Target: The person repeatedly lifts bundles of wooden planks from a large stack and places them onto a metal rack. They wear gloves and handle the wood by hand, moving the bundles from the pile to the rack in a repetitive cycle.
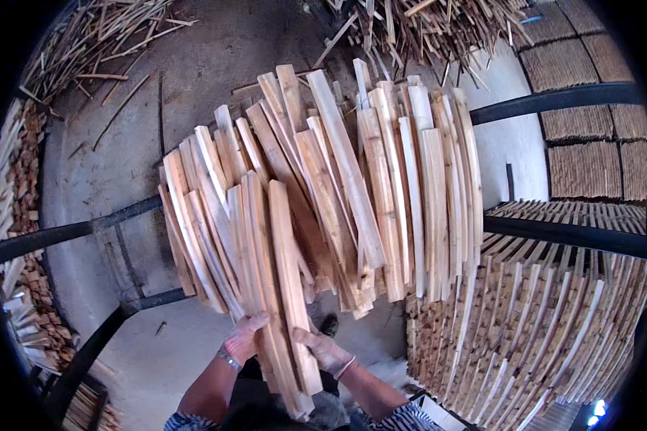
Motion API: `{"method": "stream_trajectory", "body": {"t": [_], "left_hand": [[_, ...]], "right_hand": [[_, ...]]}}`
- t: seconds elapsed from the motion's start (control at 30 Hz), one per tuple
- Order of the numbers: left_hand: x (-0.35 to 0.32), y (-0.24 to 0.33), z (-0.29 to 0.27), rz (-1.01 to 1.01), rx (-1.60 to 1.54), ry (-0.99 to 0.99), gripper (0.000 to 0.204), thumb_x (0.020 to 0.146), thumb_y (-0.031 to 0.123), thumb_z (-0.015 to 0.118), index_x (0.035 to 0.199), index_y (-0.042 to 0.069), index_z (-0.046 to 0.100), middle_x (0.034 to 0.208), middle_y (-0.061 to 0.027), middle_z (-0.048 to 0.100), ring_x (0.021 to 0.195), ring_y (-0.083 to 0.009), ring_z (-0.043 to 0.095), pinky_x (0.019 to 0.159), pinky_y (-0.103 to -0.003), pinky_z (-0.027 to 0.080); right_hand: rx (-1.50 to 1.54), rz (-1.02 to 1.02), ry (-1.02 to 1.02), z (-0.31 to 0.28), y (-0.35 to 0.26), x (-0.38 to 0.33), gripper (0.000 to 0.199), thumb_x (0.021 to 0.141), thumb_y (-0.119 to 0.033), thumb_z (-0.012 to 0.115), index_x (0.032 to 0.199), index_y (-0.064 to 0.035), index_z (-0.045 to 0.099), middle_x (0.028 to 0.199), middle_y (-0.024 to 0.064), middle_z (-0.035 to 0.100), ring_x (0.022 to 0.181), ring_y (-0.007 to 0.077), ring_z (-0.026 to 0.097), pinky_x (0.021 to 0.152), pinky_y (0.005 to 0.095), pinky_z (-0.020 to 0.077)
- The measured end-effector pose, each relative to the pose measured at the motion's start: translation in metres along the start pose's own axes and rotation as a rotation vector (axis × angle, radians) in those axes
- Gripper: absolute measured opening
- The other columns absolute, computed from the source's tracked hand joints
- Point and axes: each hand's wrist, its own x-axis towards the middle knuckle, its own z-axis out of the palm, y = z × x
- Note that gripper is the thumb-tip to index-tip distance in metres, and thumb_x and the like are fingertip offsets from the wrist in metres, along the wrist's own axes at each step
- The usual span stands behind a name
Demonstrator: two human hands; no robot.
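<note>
Both hands grip a handful of long pale wood slats point(284, 287) at lower centre: left hand point(243, 337) on its left edge, right hand point(325, 352) on the right. Fanned slat bundle point(352, 179) fills mid-frame over black metal rails point(553, 104). Stacked slats point(539, 337) lower right; loose sticks point(93, 43) upper left on concrete floor point(101, 179).

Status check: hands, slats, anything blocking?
Left hand and right hand both gripping a fanned bundle of wooden slats. Stacked slats close on the right; black rail behind.
</note>
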Motion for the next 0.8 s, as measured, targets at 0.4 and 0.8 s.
{"method": "stream_trajectory", "body": {"t": [0.4,0.8], "left_hand": [[-0.109,-0.017,0.055,0.201,0.19,0.169,0.057,0.087,0.023,0.079,0.133,0.001,0.053,0.103,-0.0075,0.069,0.096,-0.0231,0.068,0.088,-0.039,0.058],[-0.226,-0.109,0.182,0.684,0.583,-0.098,0.087,0.084,0.038,0.072,0.148,-0.003,0.03,0.132,-0.0227,0.051,0.119,-0.0328,0.055,0.099,-0.047,0.051]], "right_hand": [[0.138,0.035,-0.25,0.033,-0.022,-0.114,0.092,0.088,-0.06,0.068,0.151,-0.0021,0.035,0.132,0.0136,0.058,0.116,0.021,0.059,0.1,0.0363,0.0489],[-0.135,-0.779,-0.355,-0.048,0.003,-0.259,0.112,0.081,-0.055,0.077,0.158,-0.0014,0.016,0.15,0.0142,0.04,0.137,0.0209,0.037,0.114,0.0344,0.032]]}}
